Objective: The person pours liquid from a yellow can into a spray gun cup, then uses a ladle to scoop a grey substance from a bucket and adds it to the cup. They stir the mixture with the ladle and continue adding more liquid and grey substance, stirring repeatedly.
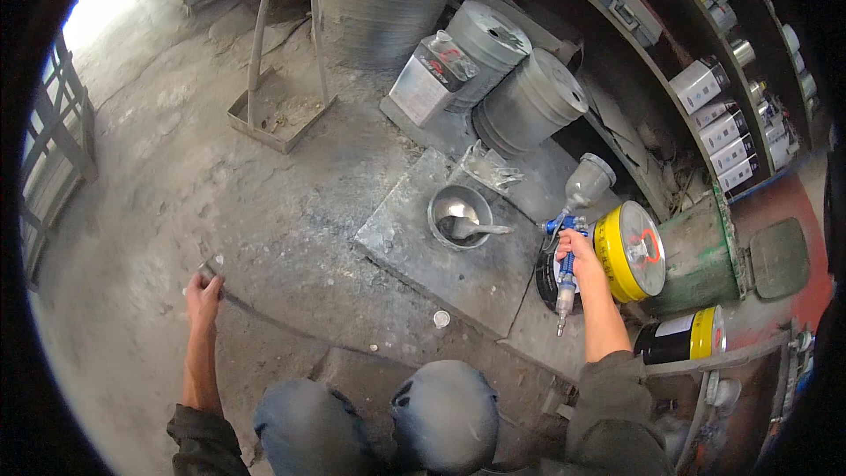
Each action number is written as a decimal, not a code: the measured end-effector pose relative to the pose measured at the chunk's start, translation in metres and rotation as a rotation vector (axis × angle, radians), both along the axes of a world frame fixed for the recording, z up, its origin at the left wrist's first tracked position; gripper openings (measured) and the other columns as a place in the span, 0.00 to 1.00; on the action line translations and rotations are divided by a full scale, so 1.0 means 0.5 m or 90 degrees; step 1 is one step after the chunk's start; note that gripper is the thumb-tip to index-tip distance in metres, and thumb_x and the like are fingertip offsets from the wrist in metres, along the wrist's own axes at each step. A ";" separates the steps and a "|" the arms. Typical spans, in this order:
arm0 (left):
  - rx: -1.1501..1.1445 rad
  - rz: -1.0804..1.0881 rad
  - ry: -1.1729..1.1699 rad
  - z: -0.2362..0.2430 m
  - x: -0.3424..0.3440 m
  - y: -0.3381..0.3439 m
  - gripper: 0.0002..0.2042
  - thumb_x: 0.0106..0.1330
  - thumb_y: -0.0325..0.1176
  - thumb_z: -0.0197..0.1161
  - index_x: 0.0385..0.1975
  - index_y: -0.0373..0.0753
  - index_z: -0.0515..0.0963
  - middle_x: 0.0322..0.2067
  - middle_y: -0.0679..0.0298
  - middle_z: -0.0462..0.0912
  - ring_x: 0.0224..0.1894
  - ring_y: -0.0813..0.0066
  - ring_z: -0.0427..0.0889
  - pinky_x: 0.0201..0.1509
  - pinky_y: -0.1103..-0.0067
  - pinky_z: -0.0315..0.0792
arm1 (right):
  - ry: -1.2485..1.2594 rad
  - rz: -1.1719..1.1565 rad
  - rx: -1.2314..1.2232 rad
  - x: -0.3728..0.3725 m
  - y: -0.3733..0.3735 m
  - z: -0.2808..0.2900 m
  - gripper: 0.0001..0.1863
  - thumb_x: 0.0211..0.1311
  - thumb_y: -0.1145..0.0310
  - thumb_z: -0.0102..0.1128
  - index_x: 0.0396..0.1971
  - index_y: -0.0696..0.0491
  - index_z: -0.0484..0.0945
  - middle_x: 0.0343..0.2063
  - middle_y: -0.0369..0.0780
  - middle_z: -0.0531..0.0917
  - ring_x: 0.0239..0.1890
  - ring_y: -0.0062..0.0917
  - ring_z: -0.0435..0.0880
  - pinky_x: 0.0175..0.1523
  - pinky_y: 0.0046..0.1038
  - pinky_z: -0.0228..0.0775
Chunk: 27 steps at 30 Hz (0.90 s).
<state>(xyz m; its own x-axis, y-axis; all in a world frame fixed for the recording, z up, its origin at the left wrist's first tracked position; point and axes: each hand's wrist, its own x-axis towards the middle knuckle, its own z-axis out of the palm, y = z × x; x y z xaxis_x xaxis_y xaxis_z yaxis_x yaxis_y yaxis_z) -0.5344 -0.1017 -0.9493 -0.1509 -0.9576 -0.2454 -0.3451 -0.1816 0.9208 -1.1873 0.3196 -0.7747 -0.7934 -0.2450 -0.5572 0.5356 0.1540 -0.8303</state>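
Observation:
Over the floor at the left, my left hand [204, 301] is closed around the end of a dark hose, with a metal coupling [210, 270] sticking out above the fingers. From that hand the hose [264, 317] trails across the floor toward my knees. My right hand [577, 251] grips a blue spray gun [568, 269] by its handle, held in the air on the right. A translucent grey paint cup [589, 182] sits on top of the gun, and a clear-bodied fitting hangs below its handle.
Left of the gun, a metal bowl [434, 211] with a scoop-like tool [471, 228] rests on a stone slab [401, 242]. Behind stand metal drums [533, 101] and a rectangular can [423, 88]. Yellow-banded pails [617, 251] and loaded shelves [749, 115] line the right. A long-handled dustpan [282, 128] stands farther back.

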 end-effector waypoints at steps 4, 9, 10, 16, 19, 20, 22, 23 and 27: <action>0.112 -0.113 0.259 0.324 -0.209 0.108 0.07 0.68 0.34 0.62 0.36 0.39 0.74 0.26 0.69 0.76 0.29 0.81 0.74 0.35 0.78 0.71 | 0.102 -0.035 -0.038 0.022 -0.011 -0.009 0.11 0.56 0.75 0.60 0.20 0.48 0.67 0.15 0.29 0.66 0.12 0.13 0.61 0.17 0.21 0.58; 0.044 -0.406 0.156 0.451 -0.441 0.232 0.12 0.71 0.41 0.62 0.39 0.39 0.74 0.28 0.66 0.80 0.29 0.72 0.79 0.35 0.72 0.74 | -0.016 0.058 0.065 -0.025 0.024 -0.058 0.12 0.55 0.75 0.61 0.19 0.48 0.66 0.15 0.28 0.65 0.13 0.14 0.62 0.18 0.23 0.58; -0.045 -0.429 0.100 0.463 -0.470 0.259 0.14 0.71 0.43 0.61 0.40 0.37 0.74 0.28 0.63 0.82 0.29 0.69 0.80 0.35 0.69 0.74 | 0.007 0.022 0.053 -0.004 0.007 -0.074 0.12 0.54 0.76 0.61 0.19 0.49 0.67 0.14 0.29 0.65 0.12 0.14 0.62 0.17 0.24 0.58; -0.036 -0.429 0.068 0.535 -0.552 0.418 0.21 0.73 0.50 0.57 0.47 0.34 0.71 0.31 0.46 0.83 0.35 0.46 0.84 0.40 0.60 0.74 | -0.046 -0.021 0.025 0.001 -0.004 -0.155 0.12 0.52 0.77 0.60 0.18 0.49 0.66 0.13 0.29 0.64 0.11 0.15 0.61 0.16 0.24 0.57; -0.081 -0.442 0.048 0.491 -0.554 0.440 0.22 0.72 0.50 0.57 0.49 0.34 0.71 0.31 0.45 0.83 0.35 0.45 0.83 0.40 0.59 0.73 | -0.026 -0.047 0.009 0.028 -0.017 -0.165 0.12 0.52 0.77 0.61 0.18 0.49 0.66 0.13 0.29 0.63 0.11 0.15 0.61 0.16 0.24 0.58; -0.090 -0.459 0.031 0.483 -0.557 0.444 0.22 0.72 0.50 0.57 0.49 0.34 0.71 0.31 0.46 0.84 0.36 0.44 0.83 0.40 0.58 0.73 | -0.042 -0.030 0.034 0.012 -0.009 -0.162 0.12 0.52 0.77 0.61 0.17 0.49 0.66 0.13 0.30 0.63 0.11 0.15 0.61 0.16 0.24 0.58; -0.099 -0.472 0.019 0.467 -0.560 0.446 0.22 0.72 0.50 0.57 0.48 0.33 0.71 0.31 0.46 0.84 0.36 0.43 0.84 0.40 0.57 0.73 | -0.057 0.003 0.063 0.002 0.015 -0.160 0.11 0.51 0.76 0.62 0.18 0.50 0.67 0.14 0.30 0.64 0.11 0.15 0.62 0.17 0.25 0.59; -0.099 -0.468 0.005 0.469 -0.558 0.439 0.22 0.72 0.50 0.57 0.48 0.34 0.72 0.31 0.46 0.84 0.36 0.43 0.84 0.40 0.57 0.73 | -0.037 -0.012 0.049 0.020 0.004 -0.156 0.11 0.51 0.76 0.61 0.19 0.50 0.67 0.15 0.30 0.64 0.12 0.15 0.62 0.17 0.25 0.59; -0.093 -0.467 -0.006 0.475 -0.557 0.425 0.22 0.72 0.51 0.57 0.46 0.34 0.72 0.30 0.46 0.84 0.35 0.42 0.83 0.39 0.56 0.72 | 0.024 -0.080 0.007 0.061 0.005 -0.143 0.09 0.52 0.76 0.61 0.21 0.50 0.68 0.16 0.31 0.66 0.12 0.15 0.62 0.17 0.24 0.57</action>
